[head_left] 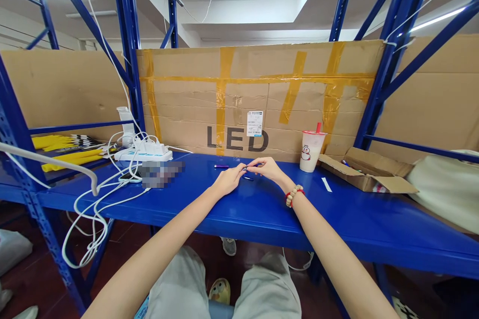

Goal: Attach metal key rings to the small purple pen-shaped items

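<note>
My left hand point(227, 181) and my right hand point(268, 168) meet over the middle of the blue table. Their fingertips pinch a small, dark, slim piece point(245, 168) between them, mostly hidden by the fingers; it looks like a pen part. Just beyond my left hand lies a dark blue pen-like barrel point(221, 166). A short, shiny dark blue piece point(247, 177), shaped like a pen cap, rests on the table under the gap between my hands. On my right wrist is a beaded bracelet point(294, 195).
A drink cup point(312, 152) with a red straw stands right of my hands, near a white strip point(327, 185) and an open cardboard box point(364, 172). To the left are a power strip point(144, 153) and tangled white cables. A cardboard panel point(179, 109) closes off the back.
</note>
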